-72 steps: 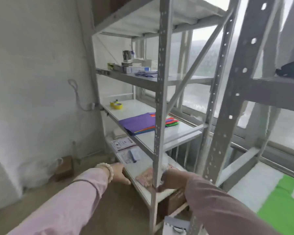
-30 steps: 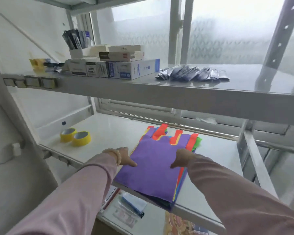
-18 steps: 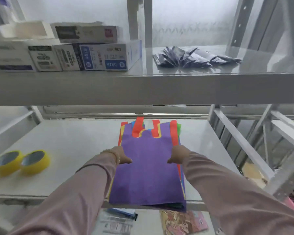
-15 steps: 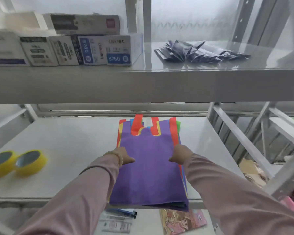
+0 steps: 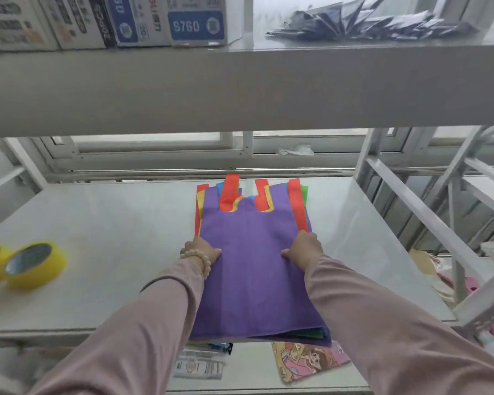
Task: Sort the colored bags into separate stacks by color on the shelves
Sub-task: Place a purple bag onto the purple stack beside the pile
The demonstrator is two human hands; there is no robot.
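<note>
A flat pile of colored bags (image 5: 251, 269) lies on the white middle shelf (image 5: 111, 252), its near end hanging over the front edge. A purple bag is on top; red, yellow, blue and green edges and handles stick out at the far end. My left hand (image 5: 201, 252) grips the pile's left edge with the thumb on the purple bag. My right hand (image 5: 304, 249) grips the right edge the same way. Both arms wear pink sleeves; a bead bracelet circles the left wrist.
Two yellow tape rolls (image 5: 20, 266) sit at the shelf's left. The upper shelf (image 5: 240, 86) carries boxes (image 5: 143, 21) and dark packets (image 5: 368, 21) close overhead. The lower shelf holds papers and a cartoon-print pouch (image 5: 308, 363). A diagonal metal brace (image 5: 411, 206) stands on the right.
I rose from the lower shelf and brought both hands onto the bag pile. Since half a second ago the view has closed in and both hands have closed on the pile's side edges.
</note>
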